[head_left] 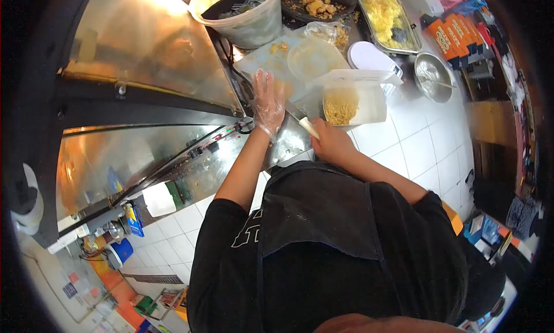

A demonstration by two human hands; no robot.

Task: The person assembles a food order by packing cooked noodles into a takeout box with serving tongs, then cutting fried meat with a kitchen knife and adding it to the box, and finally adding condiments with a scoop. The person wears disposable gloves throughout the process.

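Observation:
My left hand (pixel 268 105), in a clear plastic glove, is at the near left corner of the cutting board (pixel 262 59). Its fingers are stretched out; what lies beneath the palm is hidden. A knife (pixel 309 127) with a white handle is gripped in my right hand (pixel 333 141), which appears bare. The blade points up and left towards the gloved hand. Just beyond my right hand stands an open white takeaway box (pixel 369 105) with noodles (pixel 341 106) inside. A round translucent lid (pixel 316 56) rests on the board, near some food scraps (pixel 280 47).
Along the back are a plastic tub (pixel 245 24), a dark pan of fried pieces (pixel 319 7) and a tray of yellow food (pixel 384 19). A white scale (pixel 369 56) and metal bowl (pixel 433 76) stand to the right. A glass-and-metal cabinet (pixel 156 50) borders my left side.

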